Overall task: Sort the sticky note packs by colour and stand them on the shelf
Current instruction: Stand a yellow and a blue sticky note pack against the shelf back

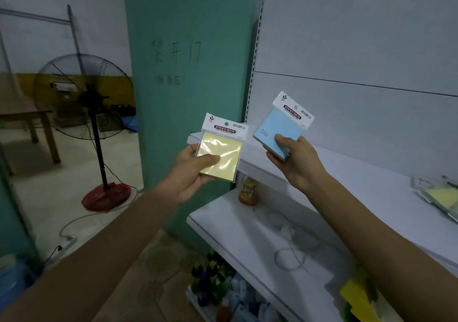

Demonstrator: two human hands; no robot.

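Observation:
My left hand [189,174] grips a yellow sticky note pack [224,148] in clear wrap, thumb across its lower front, held up in front of the green pillar. My right hand [296,163] pinches a blue sticky note pack [285,126] at its lower corner, tilted, just above the left end of the white upper shelf [371,180]. More wrapped packs [440,194], a yellowish one on top, lie flat on that shelf at the far right edge.
A lower white shelf [238,227] carries an orange bottle [248,190], a coiled white cable [293,249] and yellow items [357,297] at the bottom right. Bottles [218,287] crowd the floor below. A standing fan [91,113] and wooden table [32,123] are left.

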